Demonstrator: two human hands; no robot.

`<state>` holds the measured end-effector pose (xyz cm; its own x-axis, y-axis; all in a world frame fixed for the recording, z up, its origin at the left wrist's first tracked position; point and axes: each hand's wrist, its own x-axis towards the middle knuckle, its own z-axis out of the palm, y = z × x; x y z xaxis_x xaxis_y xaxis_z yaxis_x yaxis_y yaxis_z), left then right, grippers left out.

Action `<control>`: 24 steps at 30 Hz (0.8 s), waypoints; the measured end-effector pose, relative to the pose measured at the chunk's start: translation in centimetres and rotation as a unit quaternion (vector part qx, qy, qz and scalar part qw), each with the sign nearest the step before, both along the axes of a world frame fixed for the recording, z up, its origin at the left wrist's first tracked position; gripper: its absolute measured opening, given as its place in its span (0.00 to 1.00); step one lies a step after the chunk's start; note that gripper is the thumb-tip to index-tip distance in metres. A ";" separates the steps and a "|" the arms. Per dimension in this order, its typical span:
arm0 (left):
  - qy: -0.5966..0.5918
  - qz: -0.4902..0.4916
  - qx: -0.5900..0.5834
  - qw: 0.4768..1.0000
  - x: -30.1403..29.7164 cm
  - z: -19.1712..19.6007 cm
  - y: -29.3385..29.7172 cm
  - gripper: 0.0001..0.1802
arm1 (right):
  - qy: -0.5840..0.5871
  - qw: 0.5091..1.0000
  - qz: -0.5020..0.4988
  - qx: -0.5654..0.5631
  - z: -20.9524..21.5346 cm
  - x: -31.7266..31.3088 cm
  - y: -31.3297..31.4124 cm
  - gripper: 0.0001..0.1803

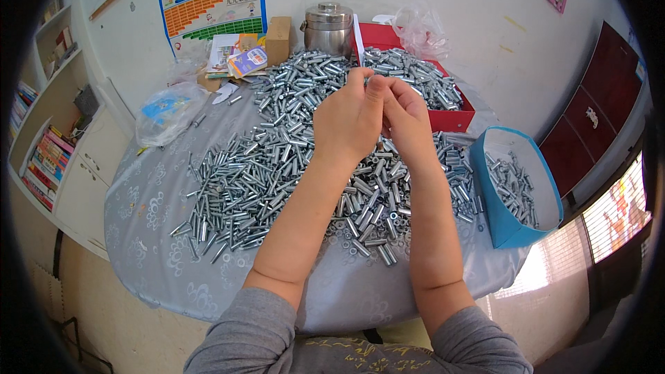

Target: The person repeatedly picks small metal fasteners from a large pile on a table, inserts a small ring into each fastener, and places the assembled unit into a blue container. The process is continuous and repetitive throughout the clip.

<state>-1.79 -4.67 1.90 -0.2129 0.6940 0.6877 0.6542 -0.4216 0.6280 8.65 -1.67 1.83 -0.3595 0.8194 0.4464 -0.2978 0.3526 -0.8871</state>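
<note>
A big heap of small silver metal sleeves and bolts [277, 159] covers the round table. Raised above the heap, my left hand [350, 121] and my right hand [409, 121] meet fingertip to fingertip. They seem to pinch a small metal part between them, but the fingers hide it. Small silver washers or nuts [360, 225] lie in the heap just below my forearms.
A blue bin [509, 232] holding several metal pieces stands at the right. A red box [450, 119] full of the same parts sits behind my hands, next to a steel pot [328, 26]. Plastic bags [166, 111], a cardboard box [278, 38] and booklets lie at the back left. The table edge [138, 263] curves close.
</note>
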 end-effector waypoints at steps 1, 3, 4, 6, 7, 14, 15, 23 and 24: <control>0.010 0.001 0.001 1.000 0.0 0.0 0.1 0.41 | -0.015 1.000 0.015 0.005 0.2 0.4 -0.1 0.09; 0.025 0.007 -0.005 1.000 0.0 0.1 0.1 0.42 | -0.057 0.998 -0.005 0.026 0.5 1.0 -0.2 0.09; 0.030 0.012 -0.012 0.999 0.0 0.1 0.1 0.42 | -0.079 0.996 -0.014 0.035 0.5 1.3 -0.1 0.09; 0.037 0.017 -0.022 0.999 0.1 0.0 0.2 0.42 | -0.164 0.982 -0.084 0.041 0.4 1.8 0.3 0.10; 0.038 0.019 -0.026 0.999 0.1 -0.1 0.3 0.42 | -0.205 0.971 -0.117 0.043 0.2 1.8 0.5 0.11; 0.064 -0.006 -0.102 0.993 -0.5 -0.1 0.4 0.43 | -0.142 0.983 -0.092 0.066 -0.1 1.6 0.2 0.13; 0.065 0.004 -0.094 0.993 -0.5 -0.2 0.4 0.43 | -0.152 0.981 -0.113 0.052 0.2 1.7 0.0 0.12; 0.089 0.015 -0.140 0.986 0.2 0.0 0.3 0.40 | -0.144 0.973 -0.158 0.090 -1.1 1.7 1.4 0.13; 0.090 0.014 -0.138 0.986 0.2 0.0 0.3 0.40 | -0.172 0.973 -0.147 0.048 -0.8 1.9 1.1 0.13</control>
